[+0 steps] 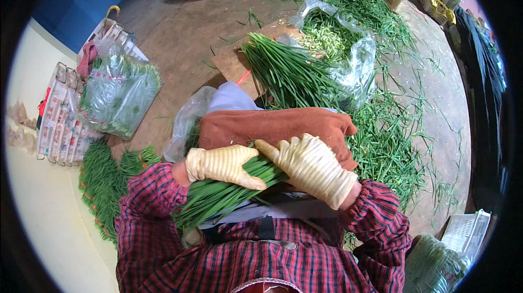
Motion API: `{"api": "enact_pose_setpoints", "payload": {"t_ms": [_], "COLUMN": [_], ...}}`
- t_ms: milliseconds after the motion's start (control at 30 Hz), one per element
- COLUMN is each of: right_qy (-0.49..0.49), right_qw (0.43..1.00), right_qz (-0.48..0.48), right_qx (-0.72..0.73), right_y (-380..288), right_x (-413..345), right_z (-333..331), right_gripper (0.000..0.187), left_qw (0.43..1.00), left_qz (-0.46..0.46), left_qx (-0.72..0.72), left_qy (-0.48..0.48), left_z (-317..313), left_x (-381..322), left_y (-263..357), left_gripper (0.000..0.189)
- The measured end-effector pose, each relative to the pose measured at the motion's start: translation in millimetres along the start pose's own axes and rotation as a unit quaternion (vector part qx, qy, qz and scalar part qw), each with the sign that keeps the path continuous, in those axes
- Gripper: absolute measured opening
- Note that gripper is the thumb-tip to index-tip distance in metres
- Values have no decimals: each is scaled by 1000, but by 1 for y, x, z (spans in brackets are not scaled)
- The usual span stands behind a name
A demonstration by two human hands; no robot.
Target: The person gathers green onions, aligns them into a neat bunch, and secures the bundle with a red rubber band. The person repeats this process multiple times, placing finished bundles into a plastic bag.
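A bunch of green garlic chives (pixel 220 199) lies slantwise across my lap. My left hand (pixel 224 166), in a cream ribbed glove, wraps around it with fingers on one side and thumb on the other. Against the upper right end of the bunch rests my right hand (pixel 312 168), gloved alike. One of its fingers points left and the others are bent; whether they grip any leaves is hidden. Just beyond both hands, a rust-brown cloth (pixel 273 125) covers a raised form. Past it, a larger loose pile of chives (pixel 290 68) leans over a wooden board (pixel 233 64).
Cut pale stem ends (pixel 322 42) lie in a clear plastic bag (pixel 361 60). Scattered leaves (pixel 384 146) cover the floor at right. Tied bunches (pixel 100 182) lie at left, below a bagged bundle (pixel 122 93) and plastic crates (pixel 61 125). A white basket (pixel 466 229) stands lower right.
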State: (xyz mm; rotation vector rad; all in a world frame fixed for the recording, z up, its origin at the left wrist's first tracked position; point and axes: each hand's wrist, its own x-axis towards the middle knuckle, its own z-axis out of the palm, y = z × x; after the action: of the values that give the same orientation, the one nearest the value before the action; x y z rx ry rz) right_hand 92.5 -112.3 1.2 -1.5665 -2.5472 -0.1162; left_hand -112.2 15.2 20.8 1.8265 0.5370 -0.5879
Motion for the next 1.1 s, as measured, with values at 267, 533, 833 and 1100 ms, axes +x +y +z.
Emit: {"api": "enact_pose_setpoints", "payload": {"t_ms": [267, 533, 833, 1100], "right_qy": [68, 30, 180, 169], "right_qw": [859, 609, 497, 576], "right_qz": [380, 515, 550, 487], "right_qx": [336, 602, 646, 635], "right_y": [75, 34, 22, 7], "right_x": [-90, -163, -184, -177], "right_z": [-28, 19, 2, 38], "right_gripper": [46, 38, 19, 43], "left_qw": [845, 941, 977, 897], "left_qz": [186, 96, 147, 100], "left_qx": [-34, 234, 18, 220], "left_qy": [500, 224, 155, 369], "left_z": [-9, 104, 133, 125], "left_x": [-72, -40, -47, -58], "left_y": [-11, -43, -54, -47], "left_gripper": [73, 65, 20, 49]}}
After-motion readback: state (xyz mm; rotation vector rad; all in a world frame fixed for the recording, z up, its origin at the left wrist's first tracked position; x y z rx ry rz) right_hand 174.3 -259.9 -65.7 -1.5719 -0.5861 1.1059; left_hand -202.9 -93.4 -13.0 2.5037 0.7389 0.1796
